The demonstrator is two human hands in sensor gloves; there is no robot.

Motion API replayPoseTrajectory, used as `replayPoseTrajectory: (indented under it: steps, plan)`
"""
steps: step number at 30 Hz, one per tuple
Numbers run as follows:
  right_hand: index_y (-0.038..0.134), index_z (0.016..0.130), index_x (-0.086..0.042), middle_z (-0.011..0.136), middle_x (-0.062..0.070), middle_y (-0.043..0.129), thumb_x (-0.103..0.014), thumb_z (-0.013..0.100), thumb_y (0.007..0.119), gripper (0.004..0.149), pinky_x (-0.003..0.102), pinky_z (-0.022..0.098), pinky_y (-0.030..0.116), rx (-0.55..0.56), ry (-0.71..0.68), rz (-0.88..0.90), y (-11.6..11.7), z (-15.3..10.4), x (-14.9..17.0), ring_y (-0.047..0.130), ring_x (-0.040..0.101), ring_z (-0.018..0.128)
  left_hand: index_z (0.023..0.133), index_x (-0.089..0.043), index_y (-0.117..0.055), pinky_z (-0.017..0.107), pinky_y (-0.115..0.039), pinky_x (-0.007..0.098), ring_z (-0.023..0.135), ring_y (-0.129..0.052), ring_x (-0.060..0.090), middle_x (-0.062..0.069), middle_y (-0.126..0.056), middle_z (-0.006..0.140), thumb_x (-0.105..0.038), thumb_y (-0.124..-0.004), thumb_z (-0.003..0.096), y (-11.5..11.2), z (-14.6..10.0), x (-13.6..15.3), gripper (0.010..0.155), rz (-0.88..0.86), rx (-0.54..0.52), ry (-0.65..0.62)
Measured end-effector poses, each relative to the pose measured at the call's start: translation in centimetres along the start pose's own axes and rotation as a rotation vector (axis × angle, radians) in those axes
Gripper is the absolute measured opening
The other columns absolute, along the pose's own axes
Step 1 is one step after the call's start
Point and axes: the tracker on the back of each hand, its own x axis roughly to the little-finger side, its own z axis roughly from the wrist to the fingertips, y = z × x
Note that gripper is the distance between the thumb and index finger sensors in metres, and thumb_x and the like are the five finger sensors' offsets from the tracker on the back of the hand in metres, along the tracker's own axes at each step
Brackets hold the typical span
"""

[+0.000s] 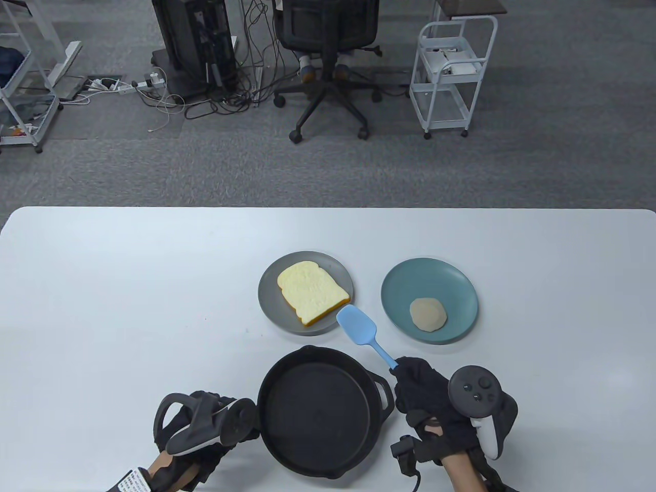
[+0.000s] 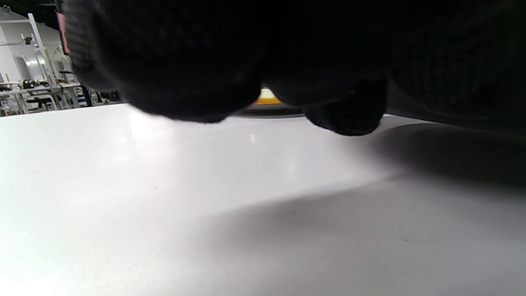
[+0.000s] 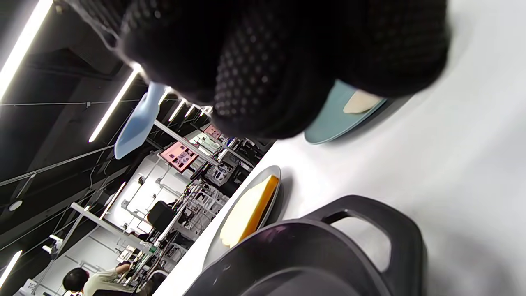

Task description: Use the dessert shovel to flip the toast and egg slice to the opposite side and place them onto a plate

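The left hand [image 1: 197, 428] rests by the pan [image 1: 320, 410] at its nine o'clock, fingers loosely curled around nothing. Toast [image 1: 312, 298] lies on the grey plate [image 1: 271, 302] at the pan's twelve o'clock. At two o'clock, the right hand [image 1: 430, 405] grasps the blue shovel [image 1: 361, 330], blade by the toast; the egg [image 1: 428, 313] sits on the teal plate [image 1: 405, 284].

On the white table [image 1: 128, 287] a slice of toast [image 1: 312, 298] lies on a grey plate [image 1: 271, 302], and an egg slice [image 1: 428, 313] sits on a teal plate [image 1: 435, 279] to its right. The right hand [image 1: 428, 405] grips the handle of a light blue dessert shovel [image 1: 361, 332], whose blade is right at the grey plate's near rim, beside the toast's corner. A black skillet [image 1: 318, 415] stands between the hands. The left hand [image 1: 202, 425] rests just beside the skillet's left rim. Beyond the table stand an office chair [image 1: 328, 61] and a white cart [image 1: 451, 77].
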Motion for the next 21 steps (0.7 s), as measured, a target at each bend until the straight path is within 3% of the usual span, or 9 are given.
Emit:
replayPoseTrajectory:
  steps: [7,16,21]
  plan:
    - [0.088,0.08,-0.015,0.04,-0.01,0.103,-0.048,0.045,0.075,0.05,0.036,0.028,0.089,-0.009,-0.002,-0.009,0.2,0.0,0.0,0.106,0.014,0.032,0.058,-0.031,-0.098,0.04,-0.088,0.042,0.018,-0.104,0.017,-0.014,-0.1,0.023,-0.065,-0.082,0.0269,-0.9,0.6,0.3,0.049,-0.001,0.034,0.004]
    - [0.088,0.08,-0.015,0.041,-0.01,0.103,-0.048,0.045,0.075,0.05,0.036,0.028,0.089,-0.01,0.002,-0.014,0.2,0.0,0.1,0.106,0.014,0.033,0.074,-0.034,-0.089,0.051,-0.084,0.045,0.046,-0.109,0.021,-0.01,-0.105,0.05,-0.064,-0.073,0.032,-3.0,1.2,-1.3,0.054,0.205,0.197,-0.014]
    - [0.088,0.08,-0.015,0.041,-0.01,0.103,-0.048,0.045,0.075,0.05,0.036,0.028,0.089,-0.015,0.004,-0.018,0.3,0.0,0.1,0.106,0.014,0.033,0.074,-0.035,-0.089,0.051,-0.084,0.045,0.047,-0.109,0.022,-0.007,-0.106,0.052,-0.064,-0.072,0.0318,-2.9,1.2,-1.4,0.054,0.24,0.177,-0.012]
